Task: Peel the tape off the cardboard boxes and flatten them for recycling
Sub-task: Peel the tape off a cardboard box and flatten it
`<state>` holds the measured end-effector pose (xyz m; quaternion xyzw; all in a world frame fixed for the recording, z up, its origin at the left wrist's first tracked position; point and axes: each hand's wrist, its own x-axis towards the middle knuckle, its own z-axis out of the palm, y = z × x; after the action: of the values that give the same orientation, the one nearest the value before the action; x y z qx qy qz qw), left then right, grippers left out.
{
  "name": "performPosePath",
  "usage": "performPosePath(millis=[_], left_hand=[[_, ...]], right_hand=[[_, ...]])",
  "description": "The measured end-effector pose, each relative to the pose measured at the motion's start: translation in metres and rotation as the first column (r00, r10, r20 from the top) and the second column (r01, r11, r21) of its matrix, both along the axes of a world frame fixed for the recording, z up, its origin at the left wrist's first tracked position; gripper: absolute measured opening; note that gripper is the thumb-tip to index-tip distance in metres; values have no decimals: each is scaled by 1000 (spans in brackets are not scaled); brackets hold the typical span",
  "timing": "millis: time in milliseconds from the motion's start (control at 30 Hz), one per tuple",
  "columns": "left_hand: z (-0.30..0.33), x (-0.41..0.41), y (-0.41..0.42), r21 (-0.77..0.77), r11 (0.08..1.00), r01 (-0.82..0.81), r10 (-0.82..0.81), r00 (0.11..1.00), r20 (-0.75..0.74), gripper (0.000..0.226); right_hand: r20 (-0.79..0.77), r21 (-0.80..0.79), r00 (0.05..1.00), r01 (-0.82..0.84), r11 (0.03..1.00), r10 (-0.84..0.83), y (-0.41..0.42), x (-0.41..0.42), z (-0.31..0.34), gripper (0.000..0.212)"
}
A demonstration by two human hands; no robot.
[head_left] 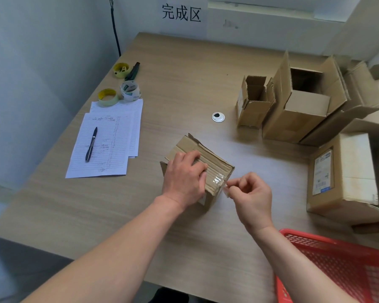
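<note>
Two bare forearms are reaching in from the bottom edge, converging over the wooden table (184, 84). A red plastic basket (337, 265) is sitting at the near right corner, partly under the right forearm. The small cardboard box (214, 166) is resting near the table's middle, tilted, with a flap sticking up at its far end. The left hand (185, 178) is lying palm-down across the box top, fingers curling over it and gripping it steady. The right hand (252, 197) is hovering just beside the box's near right corner, knuckles up, thumb and fingertips pinching a strip of clear tape (220, 180) that is lifting off the cardboard. More opened boxes (298, 106) are standing at the far right.
</note>
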<state>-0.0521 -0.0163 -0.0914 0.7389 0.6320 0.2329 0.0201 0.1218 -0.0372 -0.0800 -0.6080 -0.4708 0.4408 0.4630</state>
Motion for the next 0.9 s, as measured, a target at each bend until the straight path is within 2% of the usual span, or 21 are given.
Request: performPosePath(millis=[67, 167, 267, 333, 400, 533, 633, 700, 767, 900], left_hand=[[0, 0, -1, 3, 1000, 0, 0, 1000, 0, 31], [-1, -1, -1, 6, 1000, -1, 2, 1000, -3, 31], [0, 0, -2, 3, 1000, -3, 3, 1000, -10, 33], [0, 0, -2, 0, 1000, 1, -1, 1000, -14, 34], [-1, 0, -2, -2, 1000, 3, -3, 1000, -18, 34], [-3, 2, -3, 8, 1000, 17, -17, 1000, -7, 31], [-4, 3, -4, 17, 999, 29, -29, 1000, -7, 29], [-4, 4, -5, 25, 999, 38, -38, 999, -14, 27], [-4, 4, -6, 29, 999, 46, -45, 999, -23, 27], [-5, 6, -6, 25, 999, 48, -48, 999, -20, 27]], right_hand=[[216, 39, 974, -84, 996, 73, 8, 2, 8, 34], [583, 42, 784, -289, 957, 211, 15, 2, 14, 38], [741, 39, 642, -334, 942, 197, 14, 1, 15, 26], [789, 76, 593, -357, 931, 163, 11, -1, 16, 12], [833, 54, 528, -373, 926, 164, 11, -4, 19, 11], [896, -126, 353, -383, 915, 270, 22, -10, 34, 23], [890, -259, 277, -343, 903, 361, 29, -14, 44, 16], [868, -347, 254, -302, 888, 426, 32, -16, 48, 18], [833, -413, 272, -276, 868, 483, 34, -16, 49, 18], [797, -441, 316, -277, 853, 515, 36, -12, 49, 16]])
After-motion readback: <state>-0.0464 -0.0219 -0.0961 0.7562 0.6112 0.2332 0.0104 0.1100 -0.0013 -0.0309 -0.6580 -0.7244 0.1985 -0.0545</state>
